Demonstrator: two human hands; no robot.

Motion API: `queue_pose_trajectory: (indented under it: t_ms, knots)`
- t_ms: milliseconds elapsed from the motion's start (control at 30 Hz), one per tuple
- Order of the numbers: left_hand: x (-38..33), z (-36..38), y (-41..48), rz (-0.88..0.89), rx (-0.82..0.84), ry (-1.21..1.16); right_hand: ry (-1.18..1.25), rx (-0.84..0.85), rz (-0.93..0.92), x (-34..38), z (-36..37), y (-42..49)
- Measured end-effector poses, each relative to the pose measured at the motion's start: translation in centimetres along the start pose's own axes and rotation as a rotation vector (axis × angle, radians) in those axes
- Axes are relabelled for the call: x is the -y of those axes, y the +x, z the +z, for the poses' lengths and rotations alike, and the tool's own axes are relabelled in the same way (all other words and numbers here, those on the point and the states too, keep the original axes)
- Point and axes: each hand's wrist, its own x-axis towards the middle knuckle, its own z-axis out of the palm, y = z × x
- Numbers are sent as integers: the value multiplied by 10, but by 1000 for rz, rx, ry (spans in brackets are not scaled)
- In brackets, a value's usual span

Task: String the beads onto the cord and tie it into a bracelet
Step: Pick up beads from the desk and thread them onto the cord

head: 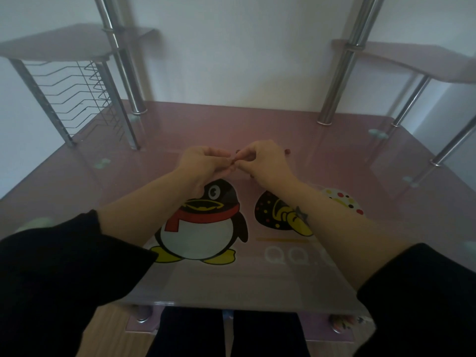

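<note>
My left hand (203, 161) and my right hand (262, 158) meet fingertip to fingertip above the middle of the pink glass table (334, 253). Between the fingertips sits a small dark red bead (234, 161), pinched from both sides. Another dark red bead (287, 151) lies on the glass just right of my right hand. A further dark bead (237, 151) peeks out above my right fingers. The cord is too thin to make out; my fingers hide whatever they hold besides the bead.
The table carries a penguin print (203, 222) and a second dotted print (275, 212) under my forearms. Chrome posts (128, 81) (340, 73) rise at the back, with a wire rack (77, 91) at the left and raised shelves on both sides.
</note>
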Motion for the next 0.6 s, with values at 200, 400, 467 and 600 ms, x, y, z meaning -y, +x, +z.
queue_pose_trajectory:
  t_ms: [200, 400, 467, 600]
  knots:
    - [-1, -1, 0, 10, 2, 74, -26, 10, 23, -3, 3, 1]
    - [-3, -5, 1, 31, -26, 95, -30, 22, 27, -4, 3, 0]
    - [-2, -6, 2, 34, -35, 90, -23, 26, 41, -4, 3, 0]
    - [-1, -7, 3, 24, 28, 107, -19, 26, 23, -2, 3, 0]
